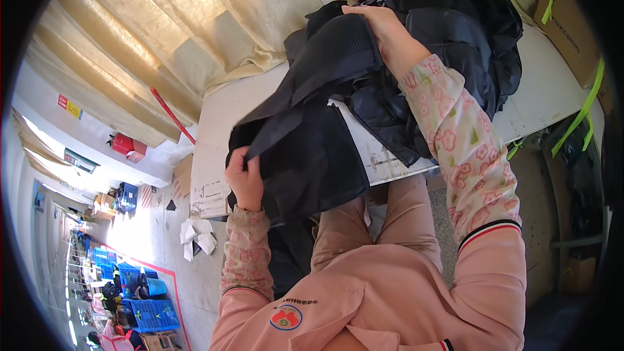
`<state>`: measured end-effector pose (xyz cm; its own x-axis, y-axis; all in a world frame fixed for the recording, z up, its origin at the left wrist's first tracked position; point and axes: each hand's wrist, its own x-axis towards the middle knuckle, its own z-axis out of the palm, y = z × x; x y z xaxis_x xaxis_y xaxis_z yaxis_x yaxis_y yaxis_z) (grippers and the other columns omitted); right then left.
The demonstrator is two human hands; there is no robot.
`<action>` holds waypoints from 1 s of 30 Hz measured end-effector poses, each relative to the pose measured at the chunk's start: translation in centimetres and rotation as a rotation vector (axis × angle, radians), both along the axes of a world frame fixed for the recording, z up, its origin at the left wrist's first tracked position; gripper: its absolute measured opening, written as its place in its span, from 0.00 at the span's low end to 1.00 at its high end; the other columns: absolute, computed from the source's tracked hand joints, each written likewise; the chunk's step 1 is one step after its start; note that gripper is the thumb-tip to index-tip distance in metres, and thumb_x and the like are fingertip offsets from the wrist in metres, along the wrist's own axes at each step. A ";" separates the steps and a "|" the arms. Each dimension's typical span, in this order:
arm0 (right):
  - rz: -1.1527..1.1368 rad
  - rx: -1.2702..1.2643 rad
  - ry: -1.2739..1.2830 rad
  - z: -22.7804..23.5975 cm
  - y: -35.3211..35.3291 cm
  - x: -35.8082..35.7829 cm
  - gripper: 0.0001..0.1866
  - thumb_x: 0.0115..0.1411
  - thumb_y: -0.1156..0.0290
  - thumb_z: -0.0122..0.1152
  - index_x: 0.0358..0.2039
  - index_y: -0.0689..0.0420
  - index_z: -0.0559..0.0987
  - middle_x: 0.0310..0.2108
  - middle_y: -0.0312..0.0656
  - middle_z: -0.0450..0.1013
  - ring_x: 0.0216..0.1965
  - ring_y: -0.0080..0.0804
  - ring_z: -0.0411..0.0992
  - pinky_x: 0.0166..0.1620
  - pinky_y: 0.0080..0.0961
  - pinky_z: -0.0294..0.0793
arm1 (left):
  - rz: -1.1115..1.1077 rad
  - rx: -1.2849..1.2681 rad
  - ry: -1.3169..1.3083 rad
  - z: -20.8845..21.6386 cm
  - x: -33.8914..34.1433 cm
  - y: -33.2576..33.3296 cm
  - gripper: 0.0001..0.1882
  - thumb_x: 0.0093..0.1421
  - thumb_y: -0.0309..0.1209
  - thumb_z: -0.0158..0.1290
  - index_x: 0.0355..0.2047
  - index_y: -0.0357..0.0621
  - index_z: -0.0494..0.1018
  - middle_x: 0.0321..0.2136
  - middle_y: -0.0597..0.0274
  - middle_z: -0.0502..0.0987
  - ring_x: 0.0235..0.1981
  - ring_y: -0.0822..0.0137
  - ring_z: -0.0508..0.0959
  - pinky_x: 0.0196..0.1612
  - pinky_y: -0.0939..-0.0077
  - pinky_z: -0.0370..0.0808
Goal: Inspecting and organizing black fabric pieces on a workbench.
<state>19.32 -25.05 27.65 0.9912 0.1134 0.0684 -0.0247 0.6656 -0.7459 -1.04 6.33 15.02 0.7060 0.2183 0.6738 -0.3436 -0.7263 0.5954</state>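
Both my hands hold a black fabric piece (302, 162) at the near side of the white table. Its lower part hangs over the front edge, and its upper part is lifted and folded, with a mesh-like patch near the top. My left hand (247, 185) is closed, pinching a fold at the left side. At the far upper corner, my right hand (390, 36) grips the cloth between thumb and fingers; some fingertips are hidden. Just beyond and right of it lies a heap of shiny black padded garments (448, 42).
The worn white table (221, 104) stands against beige curtains (182, 19). A cardboard box (572, 32) with green straps is at the right. Paper scraps (197, 237) lie on the floor at left, where blue crates (153, 314) stand farther off. A red pole (172, 115) leans near the table.
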 end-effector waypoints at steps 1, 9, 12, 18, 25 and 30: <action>0.010 -0.026 -0.014 0.3 0.0 -0.3 0.11 0.54 0.75 0.70 0.33 0.68 0.77 0.26 0.51 0.77 0.23 0.41 0.78 0.27 0.39 0.80 | 0.011 0.036 0.051 -1.1 -0.6 0.5 0.08 0.61 0.30 0.61 0.32 0.36 0.77 0.19 0.62 0.74 0.21 0.74 0.68 0.27 0.77 0.67; 0.042 -0.227 -0.433 7.2 5.2 -4.6 0.41 0.50 0.72 0.73 0.60 0.75 0.62 0.38 0.51 0.75 0.28 0.33 0.77 0.30 0.29 0.77 | -0.289 -0.459 1.096 -11.7 -2.4 2.4 0.13 0.66 0.39 0.55 0.41 0.41 0.79 0.30 0.58 0.81 0.29 0.64 0.80 0.36 0.68 0.78; 0.191 -0.175 -0.447 7.9 8.5 -8.0 0.46 0.52 0.77 0.72 0.65 0.73 0.55 0.36 0.52 0.74 0.27 0.32 0.76 0.28 0.28 0.77 | -0.575 -0.986 0.976 -12.9 -1.1 -2.2 0.18 0.71 0.42 0.47 0.50 0.43 0.76 0.43 0.53 0.79 0.42 0.63 0.80 0.47 0.65 0.77; 0.511 -0.045 -0.422 9.9 11.2 -14.6 0.45 0.51 0.71 0.72 0.66 0.68 0.58 0.30 0.38 0.71 0.20 0.20 0.67 0.21 0.19 0.65 | -0.640 -0.992 0.698 -11.6 -0.4 -9.7 0.21 0.69 0.40 0.50 0.58 0.44 0.70 0.51 0.55 0.76 0.52 0.61 0.76 0.57 0.65 0.72; 0.569 -0.154 -0.413 10.4 2.9 -13.2 0.16 0.56 0.72 0.70 0.44 0.63 0.80 0.28 0.41 0.79 0.26 0.28 0.80 0.27 0.20 0.80 | -0.378 -1.462 0.435 -6.7 -2.1 1.1 0.21 0.69 0.36 0.49 0.61 0.45 0.67 0.52 0.55 0.76 0.52 0.62 0.77 0.56 0.65 0.74; 0.250 -0.484 -0.668 0.4 0.0 -8.1 0.30 0.53 0.71 0.70 0.55 0.64 0.70 0.40 0.47 0.77 0.35 0.26 0.75 0.34 0.23 0.73 | -0.218 -0.898 0.383 -0.8 -3.7 16.1 0.23 0.64 0.35 0.58 0.60 0.53 0.69 0.49 0.58 0.78 0.51 0.64 0.77 0.56 0.68 0.74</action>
